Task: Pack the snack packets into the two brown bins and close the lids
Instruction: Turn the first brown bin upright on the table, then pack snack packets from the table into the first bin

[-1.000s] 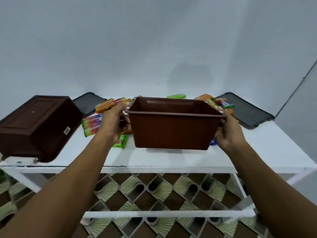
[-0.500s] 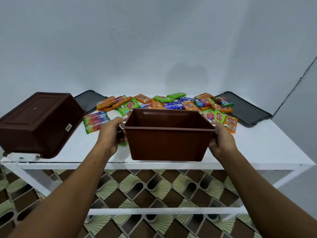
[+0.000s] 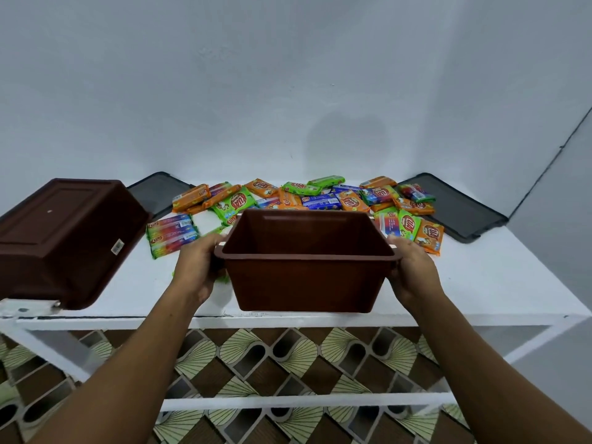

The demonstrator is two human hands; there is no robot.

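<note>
at the frame centre an open rectangular brown plastic bin [image 3: 304, 267] is gripped at its side rims by the left hand [image 3: 195, 267] and right hand [image 3: 413, 270], with colourful foil snack packets [image 3: 320, 200] behind.

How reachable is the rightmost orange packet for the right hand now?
Probably not at once: the right hand grips the rim of the open bin. The orange packet lies just beyond it, nothing between, so letting go should free the way.

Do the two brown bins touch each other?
Apart. The head view shows bare white table and the left hand between the overturned bin and the open bin.
</note>
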